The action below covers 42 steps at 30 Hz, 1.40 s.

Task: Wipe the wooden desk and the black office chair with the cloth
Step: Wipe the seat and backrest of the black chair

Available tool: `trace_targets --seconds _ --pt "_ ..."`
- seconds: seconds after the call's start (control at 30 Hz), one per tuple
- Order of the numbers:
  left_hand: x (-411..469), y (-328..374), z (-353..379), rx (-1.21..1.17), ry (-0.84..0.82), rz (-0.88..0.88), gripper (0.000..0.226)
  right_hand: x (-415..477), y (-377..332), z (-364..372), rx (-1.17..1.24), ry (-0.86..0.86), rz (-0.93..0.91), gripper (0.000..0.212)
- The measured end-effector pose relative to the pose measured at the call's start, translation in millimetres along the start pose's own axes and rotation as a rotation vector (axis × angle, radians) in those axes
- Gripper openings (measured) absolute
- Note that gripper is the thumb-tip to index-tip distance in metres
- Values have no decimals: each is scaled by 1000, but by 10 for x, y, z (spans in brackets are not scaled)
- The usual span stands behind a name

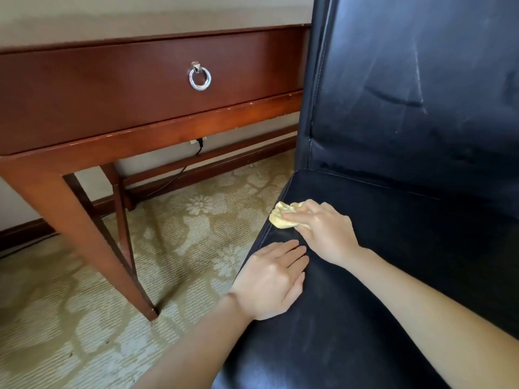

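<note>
The black office chair [407, 220] fills the right side, its leather seat and backrest facing me. A bunched yellow cloth [280, 217] lies on the seat's left front corner. My right hand [323, 230] presses down on the cloth, fingers curled over it. Flat on the seat's left edge, just in front of the cloth, rests my left hand [271, 279] with straight fingers. The wooden desk [112, 88] stands to the left, seen from below its top, with a drawer front facing me.
A silver ring pull [200, 77] hangs on the drawer. The desk's slanted front leg [84, 234] reaches the patterned beige carpet [70, 318]. A black cable [179, 172] runs down from a wall socket behind the desk. A dark baseboard lines the wall.
</note>
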<state>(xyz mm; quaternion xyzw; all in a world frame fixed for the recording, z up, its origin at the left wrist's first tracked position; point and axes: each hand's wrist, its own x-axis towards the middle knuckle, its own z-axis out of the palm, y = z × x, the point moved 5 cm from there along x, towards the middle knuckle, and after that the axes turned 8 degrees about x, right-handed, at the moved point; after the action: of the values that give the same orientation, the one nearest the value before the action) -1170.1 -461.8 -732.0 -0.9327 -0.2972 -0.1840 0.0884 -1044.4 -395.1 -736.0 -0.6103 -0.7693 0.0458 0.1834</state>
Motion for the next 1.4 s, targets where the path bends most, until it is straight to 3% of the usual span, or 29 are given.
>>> trace_targets --seconds 0.13,0.37,0.5,0.67,0.77,0.9,1.17,1.23,1.3,1.4 --pt "-98 83 -217 100 64 -4 25 -347 -179 -29 -4 22 29 37" --pt "-977 -23 -437 -111 186 -439 31 -1234 -827 -215 69 -35 -108 44" --pt "-1330 -36 -255 -271 72 -729 50 -1645 -1022 -252 16 -83 -284 55" --pt "-1483 58 35 -640 -18 -900 73 -1604 -945 -292 -79 -114 -556 32" --pt "-1472 68 37 -657 -11 -887 73 -1224 -797 -266 -48 -63 -468 40" --pt "-1478 79 35 -673 -13 -857 70 -611 -613 -199 2 -44 -258 34" --pt "-1491 90 44 -597 33 -810 49 509 -375 68 -240 -18 194 29" --pt "-1479 90 41 -587 45 -807 51 614 -405 119 -242 -26 301 37" --pt "-1468 74 26 -570 53 -814 58 633 -514 189 -271 -70 322 40" --pt "-1480 49 -16 -582 102 -867 60 522 -823 370 -357 -203 125 32"
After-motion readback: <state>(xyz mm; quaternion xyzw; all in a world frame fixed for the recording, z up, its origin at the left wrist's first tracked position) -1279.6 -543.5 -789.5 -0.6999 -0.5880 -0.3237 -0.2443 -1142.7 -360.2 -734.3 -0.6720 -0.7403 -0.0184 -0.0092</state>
